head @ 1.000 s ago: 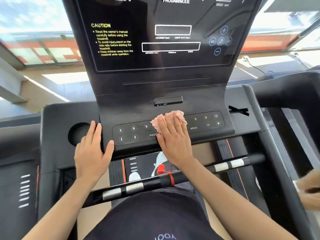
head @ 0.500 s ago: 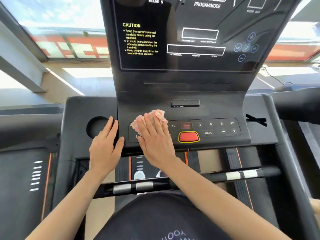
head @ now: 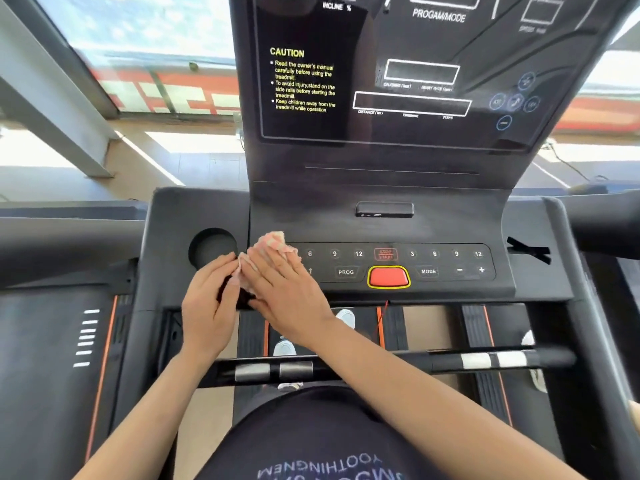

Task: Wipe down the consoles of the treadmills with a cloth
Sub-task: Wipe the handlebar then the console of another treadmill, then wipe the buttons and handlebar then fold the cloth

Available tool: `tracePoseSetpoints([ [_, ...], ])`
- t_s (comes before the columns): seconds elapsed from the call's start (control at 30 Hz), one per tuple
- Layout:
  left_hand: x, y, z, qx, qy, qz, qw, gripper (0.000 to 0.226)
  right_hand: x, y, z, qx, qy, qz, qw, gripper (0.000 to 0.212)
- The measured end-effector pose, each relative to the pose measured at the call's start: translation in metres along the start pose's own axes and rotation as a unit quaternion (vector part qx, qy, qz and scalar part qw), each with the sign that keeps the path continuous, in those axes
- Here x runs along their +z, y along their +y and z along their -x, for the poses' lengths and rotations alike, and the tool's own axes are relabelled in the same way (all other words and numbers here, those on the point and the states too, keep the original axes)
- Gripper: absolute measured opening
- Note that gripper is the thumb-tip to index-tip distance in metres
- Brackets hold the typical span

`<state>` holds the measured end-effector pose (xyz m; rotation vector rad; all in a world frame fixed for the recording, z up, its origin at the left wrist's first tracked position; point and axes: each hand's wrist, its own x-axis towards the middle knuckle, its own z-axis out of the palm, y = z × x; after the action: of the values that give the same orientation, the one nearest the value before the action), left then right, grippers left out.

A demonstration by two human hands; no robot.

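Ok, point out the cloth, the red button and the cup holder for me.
cloth (head: 275,242): head view, on the bunched pink fabric above the fingers.
red button (head: 388,277): head view, on the middle of its red face.
cup holder (head: 211,247): head view, on the dark inside of the round recess.

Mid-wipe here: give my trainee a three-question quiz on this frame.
1. True or false: the right hand presses the cloth flat on the button panel.
2. The cloth sits at the panel's: A) left end B) middle C) right end
3. What round feature lies just left of the cloth?

Key: 1 true; 2 A; 3 the cup holder.
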<state>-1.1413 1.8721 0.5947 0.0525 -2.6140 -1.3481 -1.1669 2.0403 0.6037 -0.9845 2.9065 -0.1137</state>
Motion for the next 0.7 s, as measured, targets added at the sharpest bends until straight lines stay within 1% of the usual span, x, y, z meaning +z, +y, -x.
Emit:
tracePoseSetpoints([
  [0.07, -0.004, -0.001, 0.006, 0.014, -0.002, -0.016, 1.0, 0.035, -0.001, 0.001, 0.004, -0.036, 0.011, -0.029, 0.999, 0.068],
  [0.1, -0.007, -0.001, 0.008, 0.022, -0.006, -0.022, 1.0, 0.033, -0.003, 0.003, 0.007, -0.056, 0.023, -0.065, 0.996, 0.066],
  [0.13, -0.009, 0.0, 0.01, 0.029, -0.011, -0.023, 0.999, 0.029, -0.006, 0.006, 0.01, -0.067, 0.036, -0.127, 0.989, 0.065],
  [0.17, -0.011, 0.003, 0.011, 0.028, -0.018, -0.019, 0.999, 0.024, -0.013, 0.009, 0.014, -0.062, 0.04, -0.211, 0.975, 0.064],
  [0.23, -0.014, 0.015, 0.012, -0.002, -0.032, 0.008, 0.999, 0.019, -0.033, 0.015, 0.021, -0.009, 0.018, -0.372, 0.928, 0.063],
  [0.27, -0.014, 0.021, 0.012, -0.028, -0.036, 0.032, 0.998, 0.02, -0.042, 0.017, 0.024, 0.022, 0.008, -0.419, 0.908, 0.06],
  [0.3, -0.014, 0.027, 0.011, -0.057, -0.035, 0.064, 0.996, 0.022, -0.048, 0.019, 0.027, 0.047, 0.01, -0.445, 0.894, 0.057],
  [0.37, -0.014, 0.038, 0.005, -0.103, -0.015, 0.133, 0.986, 0.024, -0.056, 0.024, 0.032, 0.094, 0.045, -0.477, 0.873, 0.048],
  [0.47, -0.016, 0.055, -0.006, -0.179, 0.026, 0.243, 0.953, 0.017, -0.065, 0.035, 0.042, 0.181, 0.088, -0.529, 0.824, 0.037],
  [0.57, -0.018, 0.067, -0.011, -0.231, 0.057, 0.31, 0.92, 0.018, -0.064, 0.042, 0.055, 0.218, 0.088, -0.589, 0.773, 0.029],
  [0.63, -0.02, 0.073, -0.011, -0.262, 0.055, 0.375, 0.888, 0.026, -0.058, 0.042, 0.059, 0.236, 0.073, -0.605, 0.757, 0.015],
  [0.67, -0.022, 0.074, -0.011, -0.282, 0.047, 0.409, 0.867, 0.029, -0.055, 0.04, 0.061, 0.246, 0.069, -0.599, 0.759, 0.007],
  [0.7, -0.025, 0.075, -0.01, -0.3, 0.037, 0.427, 0.852, 0.03, -0.053, 0.037, 0.063, 0.259, 0.067, -0.586, 0.765, 0.011],
])
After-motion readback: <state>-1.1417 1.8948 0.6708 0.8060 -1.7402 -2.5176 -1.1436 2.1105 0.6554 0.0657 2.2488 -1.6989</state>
